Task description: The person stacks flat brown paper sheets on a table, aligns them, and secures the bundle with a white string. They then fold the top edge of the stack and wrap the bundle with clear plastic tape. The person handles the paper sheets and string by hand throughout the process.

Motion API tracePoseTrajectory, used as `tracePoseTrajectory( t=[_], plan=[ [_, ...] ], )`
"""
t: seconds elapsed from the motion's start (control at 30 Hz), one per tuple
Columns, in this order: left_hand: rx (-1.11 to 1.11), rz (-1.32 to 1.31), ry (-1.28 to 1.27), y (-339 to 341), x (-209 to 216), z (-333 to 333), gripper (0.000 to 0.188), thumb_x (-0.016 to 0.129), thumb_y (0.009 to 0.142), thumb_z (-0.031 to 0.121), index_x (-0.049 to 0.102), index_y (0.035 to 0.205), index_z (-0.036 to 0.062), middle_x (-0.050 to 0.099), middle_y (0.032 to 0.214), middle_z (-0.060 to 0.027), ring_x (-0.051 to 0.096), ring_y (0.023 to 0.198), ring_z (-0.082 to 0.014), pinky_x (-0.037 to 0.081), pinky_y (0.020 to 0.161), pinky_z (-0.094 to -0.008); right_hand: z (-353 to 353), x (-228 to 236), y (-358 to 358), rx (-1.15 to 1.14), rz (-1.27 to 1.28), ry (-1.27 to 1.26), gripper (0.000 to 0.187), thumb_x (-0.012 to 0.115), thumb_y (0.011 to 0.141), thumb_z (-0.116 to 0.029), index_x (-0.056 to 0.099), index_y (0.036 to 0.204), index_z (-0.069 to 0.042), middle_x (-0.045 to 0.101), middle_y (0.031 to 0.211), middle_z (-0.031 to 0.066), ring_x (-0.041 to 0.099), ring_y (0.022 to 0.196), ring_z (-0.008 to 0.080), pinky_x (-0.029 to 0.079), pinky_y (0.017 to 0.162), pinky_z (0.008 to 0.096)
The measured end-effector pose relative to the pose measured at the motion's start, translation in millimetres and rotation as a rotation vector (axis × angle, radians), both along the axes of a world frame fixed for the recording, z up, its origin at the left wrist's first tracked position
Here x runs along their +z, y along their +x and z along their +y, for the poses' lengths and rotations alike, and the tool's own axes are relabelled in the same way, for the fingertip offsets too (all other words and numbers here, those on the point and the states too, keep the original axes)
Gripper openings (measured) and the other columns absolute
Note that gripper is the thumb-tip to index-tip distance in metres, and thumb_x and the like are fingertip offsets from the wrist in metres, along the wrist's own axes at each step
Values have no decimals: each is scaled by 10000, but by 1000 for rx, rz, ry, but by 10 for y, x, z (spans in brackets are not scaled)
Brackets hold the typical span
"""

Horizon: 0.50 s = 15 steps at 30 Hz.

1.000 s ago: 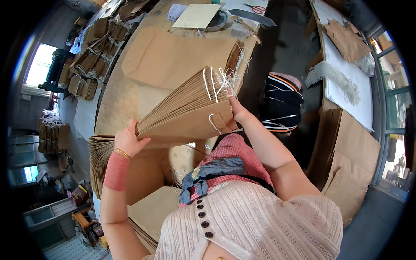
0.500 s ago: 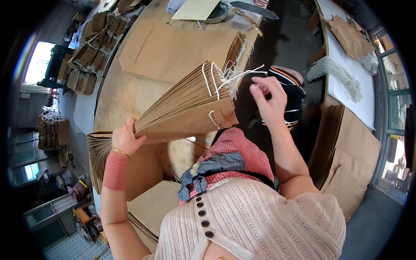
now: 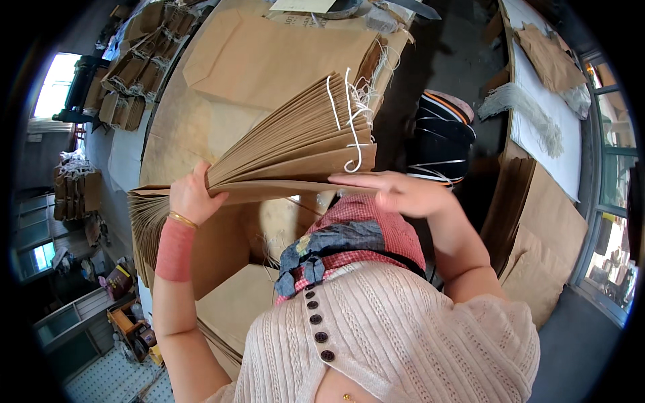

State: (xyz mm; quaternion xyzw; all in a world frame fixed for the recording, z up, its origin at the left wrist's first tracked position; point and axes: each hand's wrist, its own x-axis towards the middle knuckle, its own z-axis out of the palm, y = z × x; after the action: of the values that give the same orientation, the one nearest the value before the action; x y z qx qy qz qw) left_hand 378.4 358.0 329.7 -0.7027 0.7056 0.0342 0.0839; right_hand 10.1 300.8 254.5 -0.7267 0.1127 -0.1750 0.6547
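One stack of brown paper bags (image 3: pixel 295 138) is fanned over the table (image 3: pixel 168 134), left hand (image 3: pixel 191 196) clamped across it, seemingly so the ends splay without scattering; right hand (image 3: pixel 411 193) apart, fingers straight, at the nearest bag (image 3: pixel 285 187).

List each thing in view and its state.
Bag stack: brown paper, fanned
Left hand: closed on the stack
Right hand: open, fingers extended
Large brown bag: lying flat
White string bundle: loose, spread on white sheets
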Motion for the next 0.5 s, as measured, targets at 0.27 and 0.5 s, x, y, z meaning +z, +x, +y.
tracePoseTrajectory(
  t=[0.27,0.5],
  plan=[
    [-49,103,6,-122,49,-102,531,766,631,313,499,1022,74,603,682,-127,602,652,-347,475,591,-428,-102,-1543,355,-1,119,833,469,410,965,-281,415,1325,20,472,1335,107,483,1184,226,389,977,313],
    [-20,48,-51,88,-134,-35,511,776,648,341,533,967,26,565,598,-122,569,583,-350,434,532,-429,-23,-1789,-256,-762,619,-35,268,605,804,-213,678,988,-33,676,899,148,655,849,262,503,787,338]
  ],
)
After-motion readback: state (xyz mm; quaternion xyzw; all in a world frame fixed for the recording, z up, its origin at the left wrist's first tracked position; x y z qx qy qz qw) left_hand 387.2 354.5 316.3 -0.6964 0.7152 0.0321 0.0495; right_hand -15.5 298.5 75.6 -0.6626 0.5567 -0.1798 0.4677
